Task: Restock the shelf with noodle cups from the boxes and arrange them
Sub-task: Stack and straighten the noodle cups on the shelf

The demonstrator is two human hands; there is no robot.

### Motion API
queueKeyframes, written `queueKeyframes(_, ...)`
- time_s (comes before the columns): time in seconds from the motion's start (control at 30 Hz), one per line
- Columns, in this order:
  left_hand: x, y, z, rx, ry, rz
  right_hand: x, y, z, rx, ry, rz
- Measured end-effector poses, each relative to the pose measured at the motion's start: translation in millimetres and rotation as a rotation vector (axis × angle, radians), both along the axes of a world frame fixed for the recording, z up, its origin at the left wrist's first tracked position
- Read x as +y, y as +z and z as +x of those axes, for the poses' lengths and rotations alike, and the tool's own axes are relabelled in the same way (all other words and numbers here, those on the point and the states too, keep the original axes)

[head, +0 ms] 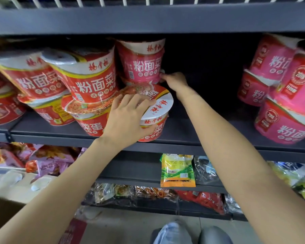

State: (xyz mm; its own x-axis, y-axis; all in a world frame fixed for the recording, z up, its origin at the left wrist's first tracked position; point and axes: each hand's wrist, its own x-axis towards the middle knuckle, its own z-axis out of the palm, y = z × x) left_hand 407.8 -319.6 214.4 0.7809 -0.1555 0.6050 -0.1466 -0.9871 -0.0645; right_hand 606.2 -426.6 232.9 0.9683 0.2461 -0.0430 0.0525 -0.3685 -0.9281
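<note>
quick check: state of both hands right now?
Left hand: grips the front noodle cup, fingers over its lid, thumb under the rim.
Right hand: touches the pink cup behind; grip cannot be told.

Dark shelf (209, 132) carries red cups (90, 124) stacked at left, pink cups (285, 127) stacked at right, bare board between them.

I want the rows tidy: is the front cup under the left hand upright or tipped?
Tipped: the front cup leans, its lid facing the camera, with the left hand gripping its rim.
</note>
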Motion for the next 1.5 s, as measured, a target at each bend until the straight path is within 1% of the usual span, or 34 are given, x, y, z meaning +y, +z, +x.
queueKeyframes(0.1,-1,-1,0,0.002,-0.002,0.009,1,4,-2,0.02,-0.03,0.081)
queueKeyframes(0.27,0,-1,0,0.007,-0.016,-0.002,-18,9,-4,-0.012,-0.083,0.07)
queueKeyframes(0.37,0,0,1,0.005,-0.004,-0.008,-49,8,-2,-0.05,-0.157,0.042)
queueKeyframes(0.43,-3,2,4,0.018,0.024,-0.005,-72,7,-2,-0.072,-0.215,0.061)
queueKeyframes(0.57,-10,4,14,0.062,0.076,-0.027,-115,0,-15,-0.049,-0.286,0.147)
queueKeyframes(0.63,-18,6,21,0.089,0.116,-0.06,-133,-4,-26,-0.034,-0.318,0.223)
queueKeyframes(0.7,-32,7,26,0.025,0.074,-0.084,-147,-10,-37,-0.023,-0.333,0.296)
queueKeyframes(0.77,-55,7,30,-0.093,-0.051,-0.106,-157,-16,-45,-0.07,-0.351,0.313)
queueKeyframes(0.83,-79,8,39,-0.137,-0.116,-0.156,-163,-22,-52,-0.181,-0.394,0.234)
queueKeyframes(0.9,-95,10,54,-0.098,-0.025,-0.181,-165,-29,-63,-0.36,-0.479,0.084)
queueKeyframes(0.93,-101,12,63,-0.036,0.045,-0.169,-163,-31,-71,-0.486,-0.505,-0.004)
queueKeyframes(0.97,-105,12,71,0.044,0.116,-0.141,-160,-33,-79,-0.632,-0.498,-0.097)
queueKeyframes(1.0,-109,11,79,0.081,0.169,-0.095,-156,-35,-85,-0.767,-0.46,-0.198)
queueKeyframes(1.03,-112,9,85,0.09,0.195,-0.052,-152,-39,-86,-0.858,-0.409,-0.296)
queueKeyframes(1.07,-115,7,91,0.081,0.204,-0.038,-151,-41,-85,-0.894,-0.371,-0.371)
queueKeyframes(1.1,-118,6,95,0.047,0.195,-0.05,-152,-42,-82,-0.875,-0.357,-0.402)
queueKeyframes(1.17,-125,0,106,-0.064,0.131,-0.105,-159,-39,-74,-0.798,-0.38,-0.391)
queueKeyframes(1.23,-133,-4,115,-0.084,0.07,-0.199,-169,-39,-66,-0.793,-0.43,-0.392)
queueKeyframes(1.27,-136,-5,119,-0.067,0.04,-0.274,-173,-39,-64,-0.801,-0.442,-0.37)
queueKeyframes(1.33,-141,0,124,0.043,-0.003,-0.466,-176,-35,-59,-0.774,-0.435,-0.231)
queueKeyframes(1.4,-142,3,132,0.112,-0.026,-0.646,-173,-25,-54,-0.7,-0.383,-0.031)
queueKeyframes(1.47,-138,5,138,0.205,-0.019,-0.823,-169,-12,-45,-0.572,-0.315,0.147)
queueKeyframes(1.5,-137,5,141,0.267,-0.026,-0.902,-167,-7,-39,-0.505,-0.286,0.183)
